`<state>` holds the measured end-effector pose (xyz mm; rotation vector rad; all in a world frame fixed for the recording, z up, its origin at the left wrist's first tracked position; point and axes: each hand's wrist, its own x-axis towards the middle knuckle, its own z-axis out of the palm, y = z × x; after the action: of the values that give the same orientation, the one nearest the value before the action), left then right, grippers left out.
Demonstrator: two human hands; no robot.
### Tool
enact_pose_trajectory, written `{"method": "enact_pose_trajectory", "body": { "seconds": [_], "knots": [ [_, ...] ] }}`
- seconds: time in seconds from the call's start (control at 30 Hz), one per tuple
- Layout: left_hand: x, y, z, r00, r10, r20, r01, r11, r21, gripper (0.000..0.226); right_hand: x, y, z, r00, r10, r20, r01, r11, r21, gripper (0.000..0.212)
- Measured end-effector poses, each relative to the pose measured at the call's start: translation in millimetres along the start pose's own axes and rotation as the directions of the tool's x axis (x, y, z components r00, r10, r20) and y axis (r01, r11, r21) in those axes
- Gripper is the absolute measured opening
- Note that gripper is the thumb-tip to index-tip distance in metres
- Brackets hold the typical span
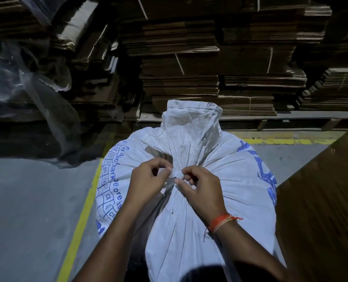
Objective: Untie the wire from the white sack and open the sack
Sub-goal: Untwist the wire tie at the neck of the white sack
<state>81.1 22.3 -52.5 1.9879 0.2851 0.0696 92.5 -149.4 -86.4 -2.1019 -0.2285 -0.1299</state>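
Sack: we stand over a full white sack (189, 200) printed with blue lettering; it sits upright on a grey floor and serves as our landmark for everything else.
Neck: the sack's mouth is gathered into a tight throat near its top centre, and the loose top of the sack (189, 119) fans out beyond that throat, away from us.
Wire: the tie (177, 174) sits at the throat, right between our two hands; it is small and pale, and we cannot make out its twist or its ends.
Left hand: our left hand (148, 180) rests on the sack just left of the throat, thumb and forefinger pinched narrowly at the tie; whether they hold wire or only cloth we cannot tell.
Right hand: our right hand (199, 188) sits just right of the throat, fingers curled and pinching at the same knot; an orange thread band (222, 221) circles that wrist.
Surroundings: stacks of flattened cardboard (209, 58) rise beyond the sack, a yellow floor line (81, 210) runs along its left, and a brown board (321, 200) lies to its right.
Progress: we judge the untying barely begun, since the neck is fully cinched.
Risk, wrong turn: twisting the tie the wrong way would tighten it, because its lay is hard to see in this dim light.
Risk, fingers: a sharp wire end could prick our fingertips if the pinch slips.
Risk, cloth: pulling hard instead of unwinding could tear the woven cloth.
Risk, spill: once freed, the packed sack could slump and shed its contents unless we hold the neck.
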Motion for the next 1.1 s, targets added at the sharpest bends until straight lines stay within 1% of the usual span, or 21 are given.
{"method": "enact_pose_trajectory", "body": {
  "seconds": [0.07, 0.1, 0.17, 0.23, 0.33, 0.4, 0.43, 0.57, 0.67, 0.77, 0.93, 1.1],
  "knots": [
    [0.3, 4.8, -1.8, 0.997, -0.067, 0.035, 0.071, 0.985, -0.159, 0.022, 1.2, 2.1, -0.2, 0.999, 0.038, -0.007, -0.038, 0.998, 0.050, 0.018],
    [1.3, 6.4, -2.1, 0.994, -0.098, 0.049, 0.106, 0.972, -0.211, 0.026, 1.9, 2.4, -0.9, 0.998, 0.058, -0.002, -0.058, 0.996, 0.072, 0.018],
    [5.5, 6.8, -1.8, 0.988, -0.143, 0.064, 0.154, 0.959, -0.239, 0.028, 4.0, 3.7, -1.7, 0.997, 0.076, 0.005, -0.076, 0.992, 0.096, 0.018],
    [8.9, 5.3, -1.1, 0.982, -0.159, 0.105, 0.180, 0.955, -0.236, 0.025, 6.5, 5.0, -2.1, 0.998, 0.063, 0.019, -0.065, 0.994, 0.092, 0.018],
    [12.5, 3.7, 2.6, 0.971, -0.146, 0.188, 0.177, 0.971, -0.160, 0.022, 9.6, 7.2, -2.5, 0.999, 0.020, 0.049, -0.022, 0.998, 0.055, 0.017],
    [13.8, 2.7, 6.4, 0.968, -0.134, 0.211, 0.159, 0.981, -0.107, 0.028, 10.9, 7.4, -4.3, 0.998, 0.015, 0.069, -0.017, 0.999, 0.039, 0.017],
    [14.8, 1.8, 8.2, 0.970, -0.128, 0.206, 0.149, 0.984, -0.093, 0.029, 11.8, 7.5, -5.5, 0.997, 0.013, 0.078, -0.016, 0.999, 0.035, 0.017],
    [15.9, -4.0, 12.0, 0.981, -0.062, 0.184, 0.069, 0.997, -0.033, 0.018, 12.7, 7.2, -9.3, 0.993, -0.007, 0.119, 0.003, 0.999, 0.035, 0.017],
    [16.4, -9.0, 10.1, 0.986, -0.021, 0.168, 0.004, 0.995, 0.095, 0.012, 12.6, 8.0, -10.3, 0.988, 0.000, 0.157, -0.004, 1.000, 0.024, 0.021],
    [15.1, -11.9, 9.5, 0.979, 0.023, 0.200, -0.059, 0.983, 0.175, 0.010, 13.3, 9.0, -11.5, 0.987, 0.003, 0.163, -0.005, 1.000, 0.017, 0.022],
    [16.9, -14.4, 9.2, 0.971, 0.133, 0.198, -0.179, 0.955, 0.236, 0.012, 14.2, 9.4, -13.3, 0.983, -0.006, 0.182, 0.004, 1.000, 0.012, 0.022],
    [19.0, -16.3, 8.7, 0.975, 0.172, 0.144, -0.213, 0.910, 0.356, 0.010, 15.1, 10.4, -13.4, 0.985, -0.006, 0.173, 0.000, 0.999, 0.037, 0.023]
  ]
}}
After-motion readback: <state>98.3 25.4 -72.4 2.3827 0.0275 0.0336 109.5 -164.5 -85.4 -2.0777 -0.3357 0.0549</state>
